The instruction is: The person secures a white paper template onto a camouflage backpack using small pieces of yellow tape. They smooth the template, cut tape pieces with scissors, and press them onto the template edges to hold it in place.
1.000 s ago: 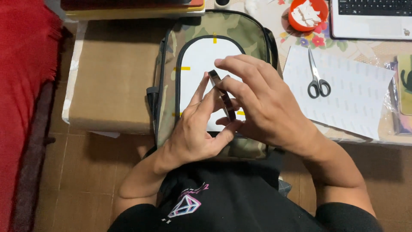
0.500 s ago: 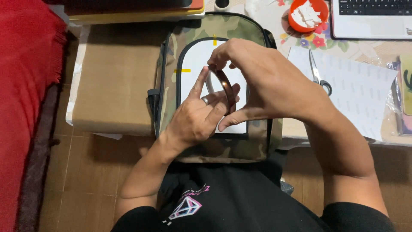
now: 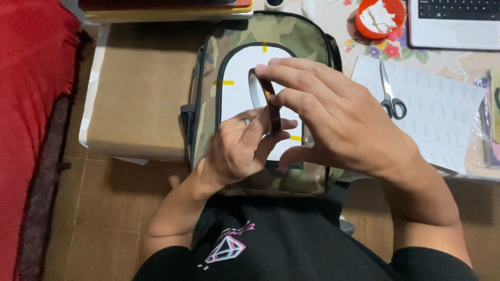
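Camouflage fabric covers the one backpack [image 3: 271, 36] seen in the head view; it lies flat, partly on a table [image 3: 442, 62] with a flowered cloth and partly beside a single cardboard box [image 3: 140, 88]; one white sheet [image 3: 237, 99] is laid on its front inside a dark rounded outline, and three small yellow tape marks [image 3: 225, 82] can be counted at the sheet's edges.

Two hands are seen above the sheet; a single dark roll of tape [image 3: 266, 101], held on edge, is gripped between them; the left hand [image 3: 242, 148] is clenched on the roll's lower part, its fingers [image 3: 260, 122] pressed along the side; the right hand [image 3: 338, 122] is closed over the roll from above, with its fingers [image 3: 291, 73] at the upper rim and the thumb underneath.

One pair of scissors [image 3: 389, 96], blades shut, lies on a large white sheet of paper [image 3: 442, 112] to the right of the backpack; one orange bowl [image 3: 384, 18] stands near the top edge, and white scraps are held in it, too many and too jumbled to be counted; one laptop [image 3: 455, 23] is seen just beside the bowl; one red cloth [image 3: 31, 104] is spread at the far left; a tiled floor [image 3: 104, 208] is seen below.
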